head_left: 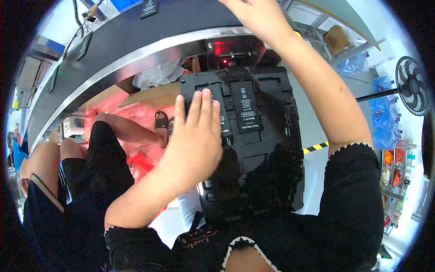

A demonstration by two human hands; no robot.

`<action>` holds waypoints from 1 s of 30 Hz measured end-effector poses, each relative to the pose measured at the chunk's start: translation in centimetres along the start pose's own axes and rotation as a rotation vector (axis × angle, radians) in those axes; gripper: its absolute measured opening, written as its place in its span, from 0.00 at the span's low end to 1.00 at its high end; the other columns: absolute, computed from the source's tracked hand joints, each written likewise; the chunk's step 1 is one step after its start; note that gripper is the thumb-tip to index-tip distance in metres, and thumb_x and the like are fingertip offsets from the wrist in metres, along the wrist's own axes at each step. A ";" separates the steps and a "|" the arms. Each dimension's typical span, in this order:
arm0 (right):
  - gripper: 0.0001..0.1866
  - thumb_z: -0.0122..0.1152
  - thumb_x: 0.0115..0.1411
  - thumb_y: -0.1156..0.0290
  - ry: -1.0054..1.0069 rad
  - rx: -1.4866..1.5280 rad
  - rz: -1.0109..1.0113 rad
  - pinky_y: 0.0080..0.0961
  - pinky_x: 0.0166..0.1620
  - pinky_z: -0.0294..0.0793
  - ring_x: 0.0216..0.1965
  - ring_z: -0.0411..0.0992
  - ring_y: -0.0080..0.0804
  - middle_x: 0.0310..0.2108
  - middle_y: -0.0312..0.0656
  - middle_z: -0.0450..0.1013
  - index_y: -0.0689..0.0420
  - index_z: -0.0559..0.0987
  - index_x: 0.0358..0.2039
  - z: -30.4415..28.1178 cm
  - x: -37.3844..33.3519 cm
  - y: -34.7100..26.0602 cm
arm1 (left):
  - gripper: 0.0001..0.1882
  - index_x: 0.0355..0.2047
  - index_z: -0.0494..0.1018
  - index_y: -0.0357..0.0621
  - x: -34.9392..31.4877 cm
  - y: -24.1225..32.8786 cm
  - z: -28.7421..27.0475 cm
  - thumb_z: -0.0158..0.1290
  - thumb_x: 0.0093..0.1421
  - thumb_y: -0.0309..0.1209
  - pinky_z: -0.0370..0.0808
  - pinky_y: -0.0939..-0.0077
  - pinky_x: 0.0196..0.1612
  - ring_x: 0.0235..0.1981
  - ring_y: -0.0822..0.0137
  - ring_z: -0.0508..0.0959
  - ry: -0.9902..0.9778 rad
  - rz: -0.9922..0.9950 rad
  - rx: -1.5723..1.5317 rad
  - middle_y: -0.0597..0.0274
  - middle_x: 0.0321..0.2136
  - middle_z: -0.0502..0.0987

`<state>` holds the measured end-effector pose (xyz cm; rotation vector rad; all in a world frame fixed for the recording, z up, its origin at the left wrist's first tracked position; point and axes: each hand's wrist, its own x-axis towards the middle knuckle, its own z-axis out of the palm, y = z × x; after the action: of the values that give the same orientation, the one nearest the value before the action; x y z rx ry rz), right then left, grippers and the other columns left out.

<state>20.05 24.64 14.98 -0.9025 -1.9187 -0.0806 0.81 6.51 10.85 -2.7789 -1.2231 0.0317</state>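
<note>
A black moulded plastic tray [272, 149] with shaped recesses lies in front of me, below the belt's metal edge. One flat black battery [244, 106] with white print sits in a recess of its upper middle. My left hand [197, 131] lies over a second battery [224, 122] at the tray's left side, fingers stretched out and palm down. Only that battery's right edge shows past the hand. Up at the belt, my right hand [256, 16] reaches beyond the picture's upper edge. Its fingertips are cut off, so whatever they touch is hidden.
Across the top curves a dark conveyor belt [181, 18], with a flat battery [148, 8] and others spaced along it. A device with a red light [225, 60] is under the belt. At left sits another person [104, 149]. A black fan [411, 86] stands at right.
</note>
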 end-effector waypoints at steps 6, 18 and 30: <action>0.42 0.67 0.48 0.53 -0.383 -0.165 0.279 0.37 0.63 0.59 0.60 0.61 0.51 0.56 0.62 0.63 0.66 0.66 0.58 6.9 8.2 5.4 | 0.24 0.46 0.72 0.23 1.2 -0.2 -0.9 0.47 0.53 0.31 0.64 0.47 0.56 0.51 0.39 0.72 0.056 0.179 0.140 0.29 0.49 0.71; 0.22 0.69 0.48 0.71 -0.371 0.247 0.406 0.35 0.43 0.75 0.39 0.75 0.41 0.35 0.48 0.77 0.69 0.77 0.42 1.5 7.6 8.7 | 0.14 0.39 0.78 0.43 6.0 -9.1 -0.8 0.60 0.51 0.29 0.68 0.61 0.54 0.48 0.53 0.75 0.477 0.225 -0.550 0.52 0.45 0.76; 0.21 0.66 0.52 0.69 -0.786 0.525 0.815 0.22 0.33 0.73 0.28 0.72 0.22 0.31 0.37 0.76 0.57 0.79 0.48 -12.1 -7.3 -0.6 | 0.41 0.66 0.57 0.57 16.7 -33.6 0.3 0.56 0.55 0.55 0.54 0.63 0.65 0.65 0.54 0.57 -0.087 -0.330 -0.555 0.52 0.63 0.61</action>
<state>30.54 15.10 15.68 -1.3759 -1.9097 1.3630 -12.60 41.42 14.51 -2.9811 -1.9552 -0.2535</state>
